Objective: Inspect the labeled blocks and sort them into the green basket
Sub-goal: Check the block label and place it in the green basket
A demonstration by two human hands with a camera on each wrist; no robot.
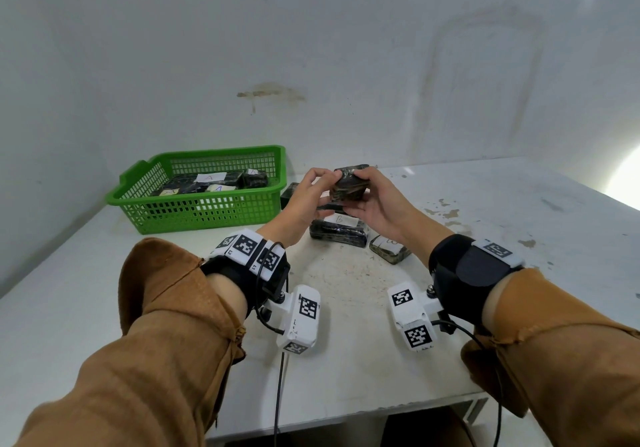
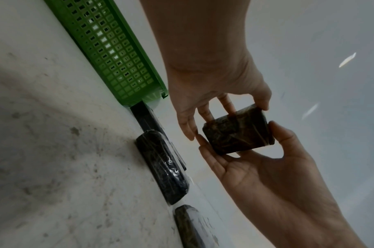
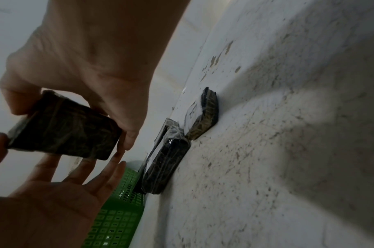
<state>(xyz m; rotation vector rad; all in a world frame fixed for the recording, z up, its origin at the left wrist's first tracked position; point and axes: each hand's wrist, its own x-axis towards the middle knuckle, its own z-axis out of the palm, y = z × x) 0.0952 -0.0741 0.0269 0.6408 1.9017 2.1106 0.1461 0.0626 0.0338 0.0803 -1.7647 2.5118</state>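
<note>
A dark plastic-wrapped block [image 1: 348, 185] [image 2: 237, 130] [image 3: 65, 132] is held up above the table between both hands. My left hand [image 1: 322, 186] [image 2: 228, 107] pinches its left side with thumb and fingers. From the right, my right hand [image 1: 360, 193] [image 3: 71, 114] grips it, thumb on top and fingers below. No label shows on the held block. The green basket [image 1: 194, 211] [image 2: 109, 50] [image 3: 118, 218] stands at the back left and holds several dark blocks with white paper labels, some marked A.
Below the hands lie a block labelled B [image 1: 338, 228] [image 2: 162, 166] [image 3: 164, 164], a smaller labelled block [image 1: 389, 249] [image 2: 194, 226] [image 3: 205, 115] and a dark block [image 1: 289, 195] beside the basket. The white table [image 1: 346, 360] is stained; a wall runs close behind.
</note>
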